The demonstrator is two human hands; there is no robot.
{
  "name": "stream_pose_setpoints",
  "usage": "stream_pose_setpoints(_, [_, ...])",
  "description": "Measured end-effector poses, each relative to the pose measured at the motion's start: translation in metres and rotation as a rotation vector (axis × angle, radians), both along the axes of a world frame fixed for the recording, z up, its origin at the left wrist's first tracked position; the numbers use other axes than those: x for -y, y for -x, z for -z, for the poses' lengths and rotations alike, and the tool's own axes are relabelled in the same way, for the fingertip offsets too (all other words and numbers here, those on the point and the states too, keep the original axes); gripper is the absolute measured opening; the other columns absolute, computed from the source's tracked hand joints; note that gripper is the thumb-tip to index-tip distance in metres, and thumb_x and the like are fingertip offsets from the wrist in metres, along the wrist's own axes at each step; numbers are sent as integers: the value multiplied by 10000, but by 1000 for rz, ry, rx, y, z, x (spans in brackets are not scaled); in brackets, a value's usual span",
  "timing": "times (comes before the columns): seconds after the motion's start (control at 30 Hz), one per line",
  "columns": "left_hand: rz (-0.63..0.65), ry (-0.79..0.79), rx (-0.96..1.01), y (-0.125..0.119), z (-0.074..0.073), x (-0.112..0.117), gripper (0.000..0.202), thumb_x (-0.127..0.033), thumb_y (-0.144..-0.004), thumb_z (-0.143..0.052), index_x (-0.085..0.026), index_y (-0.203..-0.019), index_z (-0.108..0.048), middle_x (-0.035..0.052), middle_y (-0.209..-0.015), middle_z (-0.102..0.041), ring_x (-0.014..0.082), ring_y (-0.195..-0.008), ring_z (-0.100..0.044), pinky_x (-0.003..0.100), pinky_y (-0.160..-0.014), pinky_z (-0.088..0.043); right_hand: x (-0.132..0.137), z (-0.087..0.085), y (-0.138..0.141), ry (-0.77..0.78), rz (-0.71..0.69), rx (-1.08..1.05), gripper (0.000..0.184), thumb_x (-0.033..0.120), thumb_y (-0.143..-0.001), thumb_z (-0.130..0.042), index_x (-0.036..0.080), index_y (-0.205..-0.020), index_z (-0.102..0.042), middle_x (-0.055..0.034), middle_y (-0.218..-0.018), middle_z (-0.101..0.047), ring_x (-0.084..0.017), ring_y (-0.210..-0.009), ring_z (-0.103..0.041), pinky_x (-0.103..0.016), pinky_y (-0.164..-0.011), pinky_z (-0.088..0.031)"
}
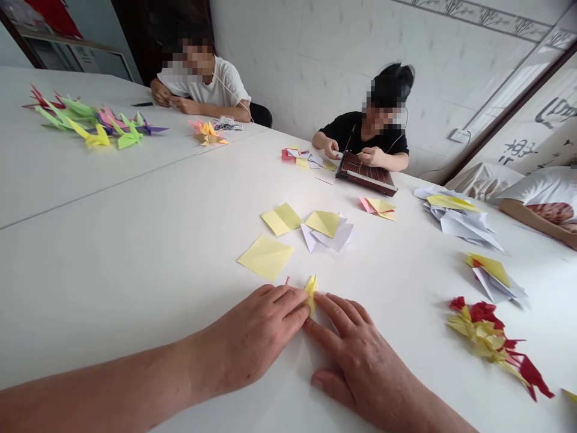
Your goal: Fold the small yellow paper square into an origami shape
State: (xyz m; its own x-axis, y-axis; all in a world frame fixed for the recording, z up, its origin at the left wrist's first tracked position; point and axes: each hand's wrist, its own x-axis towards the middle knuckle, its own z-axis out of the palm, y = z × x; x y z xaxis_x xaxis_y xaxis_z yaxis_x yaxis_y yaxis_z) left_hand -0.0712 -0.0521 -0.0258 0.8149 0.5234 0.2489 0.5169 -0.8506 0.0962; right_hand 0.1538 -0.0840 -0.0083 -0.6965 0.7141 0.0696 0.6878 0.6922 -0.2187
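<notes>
A small folded yellow paper [311,287] lies on the white table, its narrow point away from me. From the left, my left hand [256,337] is closed on its edge, fingertips together and thumb hidden. My right hand [349,352] lies open against the other side, two fingertips touching the paper and the thumb stretched apart on the tabletop. Just beyond my left fingers shows a thin red-and-white strip [288,281]. Farther off are a flat yellow square [265,257], a creased yellow sheet [282,218] and a yellow sheet [323,223] on white papers [338,236].
Red and yellow paper cranes [489,334] lie at right, near paper stacks [460,218]. Across the table, a person in black works at a paper cutter [367,173]. Another person in white [229,81] sits by colourful cranes [97,123]. A third person's arm [536,219] rests at right.
</notes>
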Motion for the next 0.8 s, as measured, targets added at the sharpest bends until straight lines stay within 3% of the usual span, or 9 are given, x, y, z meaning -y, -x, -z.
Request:
stream_pose_setpoints(0.6, [-49,-23,-27,-1,-6,2,362,-106,-821,-491,-180,-1170,-548,114,-1287,-553,262,-1177,-511,402,-1015,-392,2,2,0,14,6,48,614,498,-924,-503,214,-1455,-379,-109,-1530,-336,-342,-1340,-341,-523,-1071,-358])
stream_pose_setpoints(0.8, [-48,108,124,-1,-4,-2,283,-61,-859,-447,-195,-1077,-569,67,-1163,-614,206,-1092,-562,372,-1023,-398,1,1,-1,44,-31,82,621,486,-945,-465,200,-1477,-324,-58,-1578,-267,-335,-1367,-298,-522,-1097,-307])
